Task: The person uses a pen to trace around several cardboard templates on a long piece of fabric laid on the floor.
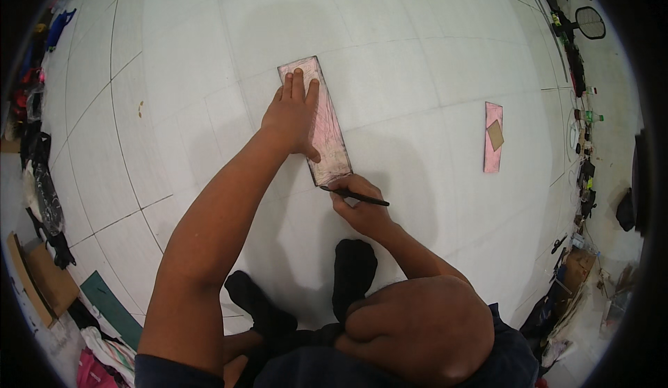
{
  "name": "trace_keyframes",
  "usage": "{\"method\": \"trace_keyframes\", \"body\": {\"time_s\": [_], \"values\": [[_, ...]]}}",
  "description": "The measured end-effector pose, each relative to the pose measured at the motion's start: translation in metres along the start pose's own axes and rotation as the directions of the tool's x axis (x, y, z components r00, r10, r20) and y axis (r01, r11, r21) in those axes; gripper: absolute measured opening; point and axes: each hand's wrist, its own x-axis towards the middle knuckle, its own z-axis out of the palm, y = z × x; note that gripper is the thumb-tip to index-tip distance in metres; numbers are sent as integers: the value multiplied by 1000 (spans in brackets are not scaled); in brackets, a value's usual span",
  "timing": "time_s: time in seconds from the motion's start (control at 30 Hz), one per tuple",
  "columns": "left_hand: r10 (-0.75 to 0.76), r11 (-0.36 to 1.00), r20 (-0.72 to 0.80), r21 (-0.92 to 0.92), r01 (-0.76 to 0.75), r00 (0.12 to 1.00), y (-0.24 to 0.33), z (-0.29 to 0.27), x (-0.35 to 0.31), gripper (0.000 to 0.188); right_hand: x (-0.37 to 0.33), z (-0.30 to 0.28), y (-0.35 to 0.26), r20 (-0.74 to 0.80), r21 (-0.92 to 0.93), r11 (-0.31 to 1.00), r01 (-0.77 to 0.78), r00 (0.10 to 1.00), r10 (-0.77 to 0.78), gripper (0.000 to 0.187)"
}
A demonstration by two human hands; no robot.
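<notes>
1. I'd say the pink rectangular board [328,127] is serving as an edge for the black pen [369,199]; even pressure from above should stop it sliding on the white floor surface [403,54].
2. The left hand [289,118] does that with its palm down and fingers spread over the board's far half; fingertips well inside the edge would leave the pen a free path.
3. The right hand [362,214] grips the pen, its tip by the near-left corner. A steady slant and light pressure would suit the corner best, since a hard push could twist the board.
4. The board lies lengthwise, far to near, beneath the left hand, its near end just beside the right hand.
</notes>
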Motion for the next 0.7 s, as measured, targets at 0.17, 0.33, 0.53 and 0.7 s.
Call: {"method": "trace_keyframes", "body": {"time_s": [0.17, 0.33, 0.53, 0.7], "values": [[2, 1000, -18, -20, -3, 1000, -3, 4, -1, 155, 1, 4, -1, -29, -40, 998, -53, 998, 52, 19], [2, 1000, -13, -30, -3, 1000, -3, 3, -1, 155, 4, 4, -5, 3, -63, 995, -71, 997, 71, 20], [10, 999, -6, -41, -10, 1000, -2, 0, -1, 156, 4, 3, -2, -44, -126, 991, -43, 998, 37, 20], [-11, 1000, 55, 9, 11, 998, 2, -5, -2, 157, 2, -35, 4, -152, -235, 958, -167, 979, 133, 20]]}}
